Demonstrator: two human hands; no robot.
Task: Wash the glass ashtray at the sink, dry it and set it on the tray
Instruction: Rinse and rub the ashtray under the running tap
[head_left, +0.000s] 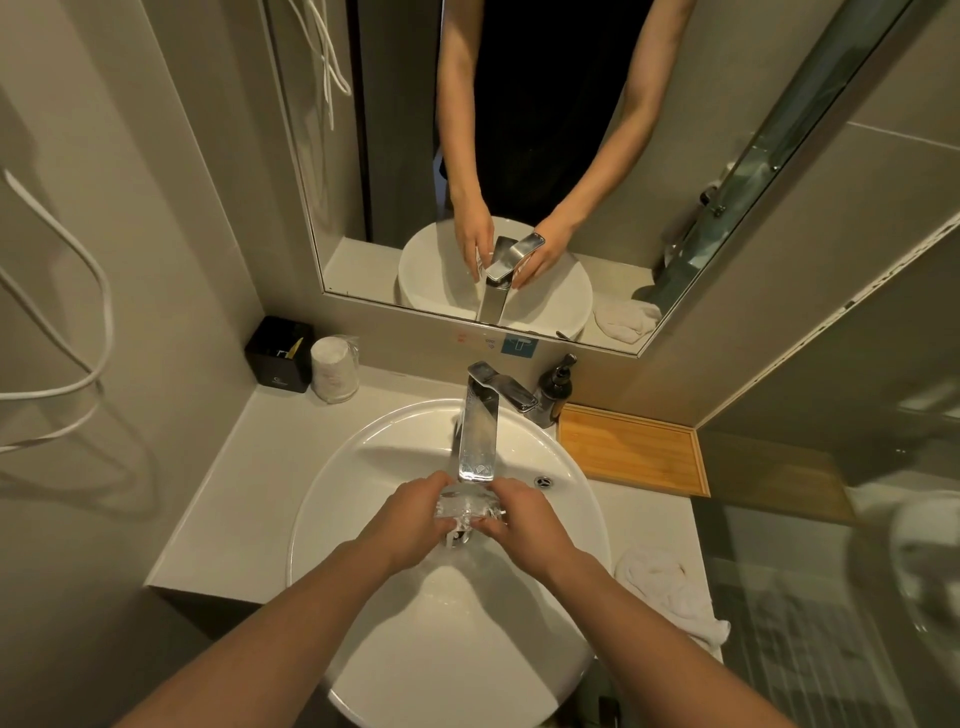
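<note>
The clear glass ashtray (467, 510) is held over the white round sink (363, 467), just under the spout of the chrome faucet (478, 431). Water splashes on it. My left hand (410, 519) grips its left side and my right hand (524, 519) grips its right side. My fingers cover much of the glass. The wooden tray (631, 449) lies on the counter to the right of the faucet, with nothing on it. A white towel (670, 592) lies crumpled on the counter right of the sink.
A dark soap pump bottle (558, 382) stands behind the faucet. A black box (280, 356) and wrapped cups (335, 369) sit at the back left corner. A mirror (519, 156) hangs above. White cords (62, 338) dangle on the left wall. Glass partition at right.
</note>
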